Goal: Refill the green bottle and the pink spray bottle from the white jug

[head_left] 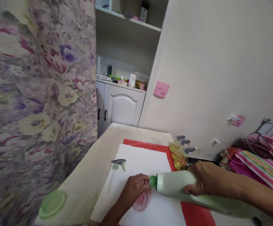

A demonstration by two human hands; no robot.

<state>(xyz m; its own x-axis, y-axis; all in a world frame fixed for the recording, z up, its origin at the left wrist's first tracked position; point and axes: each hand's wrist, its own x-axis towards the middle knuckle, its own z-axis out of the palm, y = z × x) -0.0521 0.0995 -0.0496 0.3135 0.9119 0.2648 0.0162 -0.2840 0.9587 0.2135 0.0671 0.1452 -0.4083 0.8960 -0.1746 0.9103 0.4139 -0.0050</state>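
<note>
My right hand (208, 180) grips a large pale green bottle (176, 186) tipped on its side, its green spout (153, 181) pointing left. My left hand (135, 190) is closed round a small pink bottle (143, 201) held right at that spout, over a white cloth (141, 163) on a red mat (148, 145). A grey spray head with its tube (118, 163) lies loose on the white cloth, left of my left hand.
Three small yellow spray bottles (180, 153) stand at the mat's far right. A green lid (52, 204) lies at the table's near left edge. A flowered curtain (33, 94) hangs on the left; a white cupboard (121, 105) behind; pink clothes (258, 157) at right.
</note>
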